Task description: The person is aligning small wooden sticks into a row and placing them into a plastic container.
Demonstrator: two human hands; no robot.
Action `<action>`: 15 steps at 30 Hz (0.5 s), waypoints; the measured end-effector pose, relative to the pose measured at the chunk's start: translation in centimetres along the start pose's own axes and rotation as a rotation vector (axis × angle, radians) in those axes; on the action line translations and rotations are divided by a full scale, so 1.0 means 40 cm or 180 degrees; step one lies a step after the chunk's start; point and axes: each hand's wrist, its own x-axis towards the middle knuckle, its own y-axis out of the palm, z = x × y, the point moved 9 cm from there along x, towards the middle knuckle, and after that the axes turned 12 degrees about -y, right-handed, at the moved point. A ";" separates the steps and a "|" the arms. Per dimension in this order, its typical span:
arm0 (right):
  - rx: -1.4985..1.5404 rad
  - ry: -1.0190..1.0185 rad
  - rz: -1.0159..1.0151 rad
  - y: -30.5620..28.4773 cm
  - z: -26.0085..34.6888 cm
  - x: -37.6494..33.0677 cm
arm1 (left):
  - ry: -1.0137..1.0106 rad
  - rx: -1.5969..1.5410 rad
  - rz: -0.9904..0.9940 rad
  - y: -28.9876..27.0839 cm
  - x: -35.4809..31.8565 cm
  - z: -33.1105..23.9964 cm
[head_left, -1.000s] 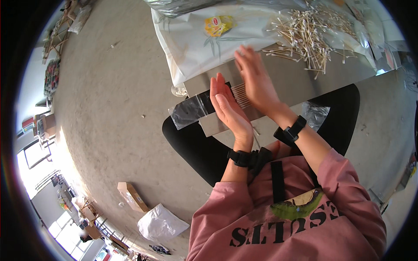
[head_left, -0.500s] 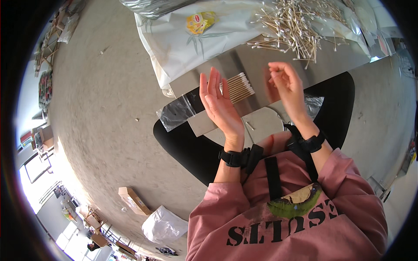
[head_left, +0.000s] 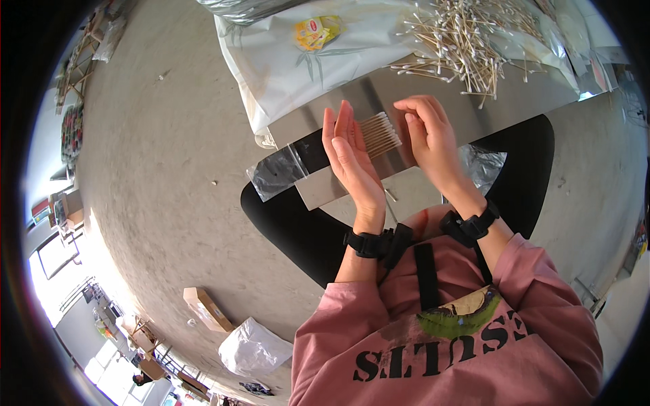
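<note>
A neat row of cotton swabs (head_left: 380,135) lies side by side on the metal surface (head_left: 325,191), white tips to the right. My left hand (head_left: 353,159) stands on edge at the row's left end, open, fingers stretched out and hiding that end. At the other end, my right hand (head_left: 433,143) hovers by the white tips, fingers curved and thumb apart, with nothing seen in it. A clear plastic bag (head_left: 276,174) with a black part (head_left: 313,150) reaches out to the left of my left hand.
Beyond my hands, a large loose pile of cotton swabs (head_left: 467,44) rests on white plastic sheeting (head_left: 271,74). A yellow packet (head_left: 317,32) lies on that sheeting. A cardboard box (head_left: 206,309) and a white bag (head_left: 254,347) are on the floor at left.
My right hand has come left and a little nearer, up to the swabs' white tips. My left hand has shifted slightly right, against the row's other end.
</note>
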 end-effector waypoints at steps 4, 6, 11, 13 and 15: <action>-0.0867 -0.0608 0.0172 0.062 0.043 0.053 | 0.0148 -0.0199 -0.0170 -0.021 0.000 -0.040; -0.1137 -0.0694 0.0182 0.108 0.055 0.075 | 0.0269 -0.0164 -0.0409 -0.050 -0.005 -0.062; -0.1714 -0.0815 0.0794 0.218 0.013 0.068 | 0.0302 -0.0319 -0.0689 -0.094 -0.020 -0.034; -0.1693 -0.0823 0.0834 0.228 0.015 0.068 | 0.0266 -0.0275 -0.0708 -0.085 -0.027 -0.026; -0.1691 -0.0818 0.0867 0.232 0.014 0.067 | 0.0262 -0.0289 -0.0662 -0.081 -0.021 -0.011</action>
